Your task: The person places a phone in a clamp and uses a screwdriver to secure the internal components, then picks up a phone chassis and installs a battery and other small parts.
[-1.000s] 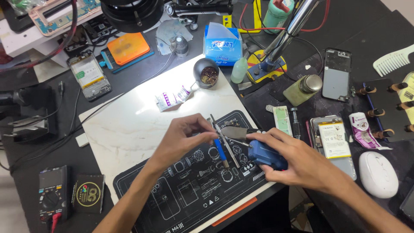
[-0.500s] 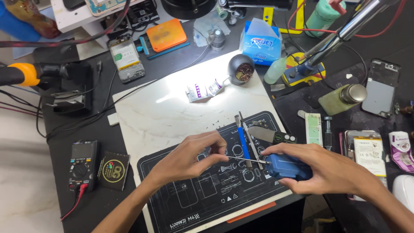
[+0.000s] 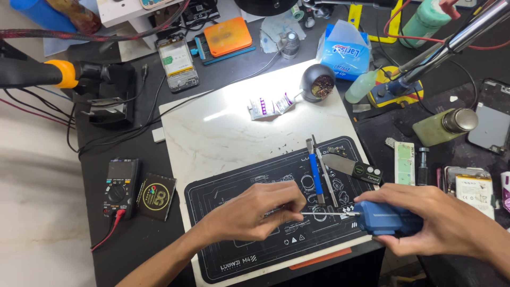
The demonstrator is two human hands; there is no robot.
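My right hand point(image 3: 441, 223) grips a blue electric screwdriver point(image 3: 385, 218) held level over the black work mat point(image 3: 239, 260), its thin metal bit point(image 3: 329, 213) pointing left. My left hand point(image 3: 255, 212) pinches the tip of that bit with thumb and fingertips. Just behind the hands, a blue-handled screwdriver point(image 3: 315, 172) and tweezers point(image 3: 325, 170) lie side by side on the mat, with a flat metal blade tool point(image 3: 351, 168) to their right.
The mat sits on a white marble slab point(image 3: 223, 133). A multimeter point(image 3: 120, 187) and a square black case point(image 3: 155, 196) lie left. Opened phones point(image 3: 178, 64), a tissue pack point(image 3: 344, 50), a round brass-wool holder point(image 3: 317, 83), bottles point(image 3: 443, 126) and a lamp arm point(image 3: 451, 42) crowd the back and right.
The view has shifted left and down. My hands have moved nearer the mat's front edge, and my left fingers have closed on the bit's tip.
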